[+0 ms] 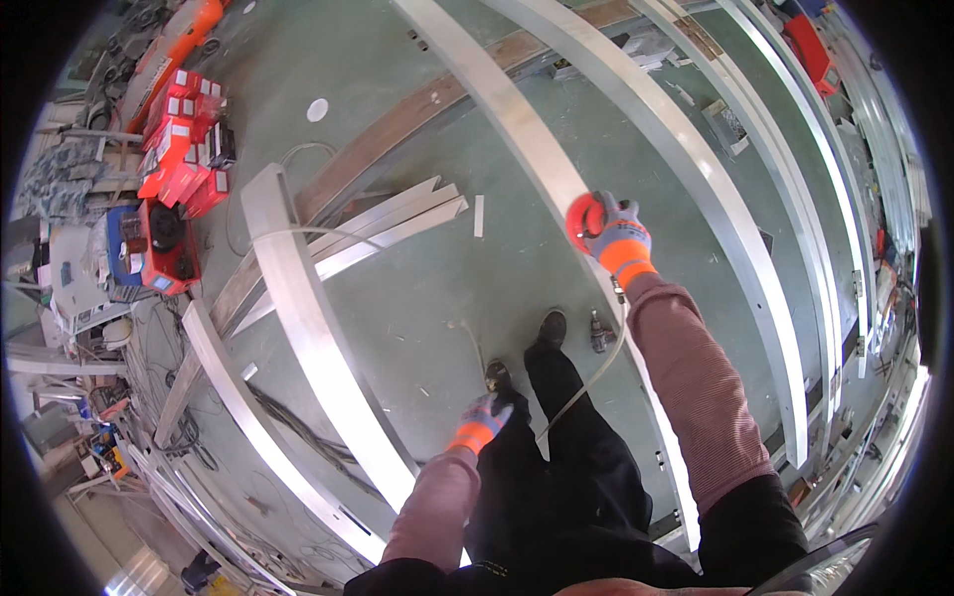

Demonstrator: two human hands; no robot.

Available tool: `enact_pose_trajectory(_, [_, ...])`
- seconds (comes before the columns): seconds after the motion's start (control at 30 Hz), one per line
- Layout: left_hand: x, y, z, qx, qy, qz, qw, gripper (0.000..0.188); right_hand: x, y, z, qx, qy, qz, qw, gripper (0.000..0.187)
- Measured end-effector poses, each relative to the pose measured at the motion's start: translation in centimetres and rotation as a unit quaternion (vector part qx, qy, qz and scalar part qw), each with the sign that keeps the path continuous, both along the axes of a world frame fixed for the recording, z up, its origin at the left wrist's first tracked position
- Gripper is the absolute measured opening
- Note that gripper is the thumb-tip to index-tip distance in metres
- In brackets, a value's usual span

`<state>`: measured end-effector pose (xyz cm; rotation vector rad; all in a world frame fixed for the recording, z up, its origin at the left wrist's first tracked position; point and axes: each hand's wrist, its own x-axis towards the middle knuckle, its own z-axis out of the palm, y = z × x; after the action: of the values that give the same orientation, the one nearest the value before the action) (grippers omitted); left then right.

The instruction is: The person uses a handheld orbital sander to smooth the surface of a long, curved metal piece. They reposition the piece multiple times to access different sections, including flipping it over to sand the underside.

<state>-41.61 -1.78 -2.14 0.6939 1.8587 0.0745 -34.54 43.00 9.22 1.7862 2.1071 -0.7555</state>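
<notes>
My right hand [620, 224], in a grey and orange glove, is closed over a round red air sander [584, 221]. The sander's disc rests on a long pale metal beam [522, 129] that runs from the far side down past my right leg. A thin air hose [603, 370] trails from the tool toward my legs. My left hand [482, 422], gloved alike, hangs by my left leg with its thumb apart from the fingers, and nothing shows in it. Another metal beam [313, 318] lies to the left of that hand.
More metal beams [686, 149] stretch along the right. Cut metal lengths [397, 219] lean by a wooden beam [388, 134] at the left. Red boxes [184, 149] are stacked far left. A power drill [600, 332] is on the green floor near my feet, with cables [308, 427] at left.
</notes>
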Motion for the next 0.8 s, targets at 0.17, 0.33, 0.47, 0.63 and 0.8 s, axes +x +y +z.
enact_pose_trajectory(0.17, [3.0, 11.9, 1.6, 0.045, -0.042, 0.014, 0.998, 0.073, -4.2, 5.3, 0.6, -0.046, -0.024, 0.058, 0.997, 0.086])
enact_pose_trajectory(0.33, [2.0, 18.5, 1.3, 0.093, -0.032, -0.005, 0.995, 0.073, -10.2, 9.6, -0.1, -0.025, -0.005, 0.101, 0.995, 0.08])
enact_pose_trajectory(0.47, [-1.0, 20.3, 1.5, 0.025, -0.045, -0.015, 0.999, 0.074, -14.8, 12.3, 0.7, -0.029, -0.025, 0.103, 0.994, 0.081])
enact_pose_trajectory(0.63, [-8.5, 18.6, -2.5, 0.015, -0.01, -0.012, 1.0, 0.076, -20.1, 16.0, 1.2, -0.046, -0.018, 0.078, 0.996, 0.081])
enact_pose_trajectory(0.8, [-17.4, 17.1, -5.2, 0.04, 0.032, 0.023, 0.998, 0.073, -23.3, 17.9, -0.5, 0.003, -0.016, 0.059, 0.998, 0.083])
